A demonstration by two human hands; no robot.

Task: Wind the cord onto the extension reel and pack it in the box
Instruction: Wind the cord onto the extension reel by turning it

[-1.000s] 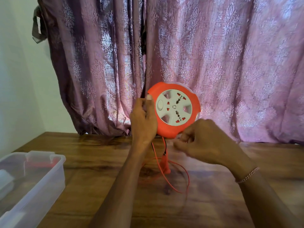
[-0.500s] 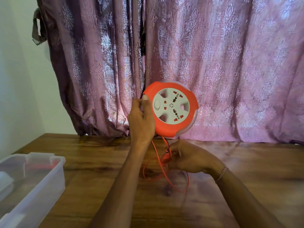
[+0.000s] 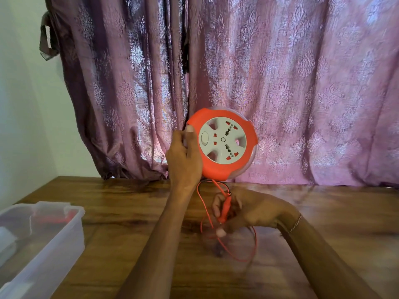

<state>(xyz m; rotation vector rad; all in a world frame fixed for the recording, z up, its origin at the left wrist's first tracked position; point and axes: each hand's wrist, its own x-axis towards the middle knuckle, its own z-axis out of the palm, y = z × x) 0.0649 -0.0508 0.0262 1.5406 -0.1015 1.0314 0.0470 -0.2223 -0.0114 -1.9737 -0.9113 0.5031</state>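
My left hand [image 3: 183,158] grips the left rim of the round orange extension reel [image 3: 224,145], held upright above the table with its white socket face toward me. A thin orange cord [image 3: 204,210] hangs from under the reel and loops down onto the wood. Below the reel, my right hand [image 3: 246,210] curls its fingers round the orange plug [image 3: 224,209] at the cord's end. A clear plastic box [image 3: 43,240] stands open at the left edge of the table, with something orange showing inside it.
The wooden table [image 3: 323,223] spreads across the lower view. A patterned purple curtain [image 3: 280,83] hangs right behind the reel, and a pale wall [image 3: 26,104] is at the left. A bracelet sits on my right wrist.
My right hand has dropped from the reel's lower edge to the hanging cord and taken hold of the plug. The reel has shifted slightly left and tilted in my left hand.
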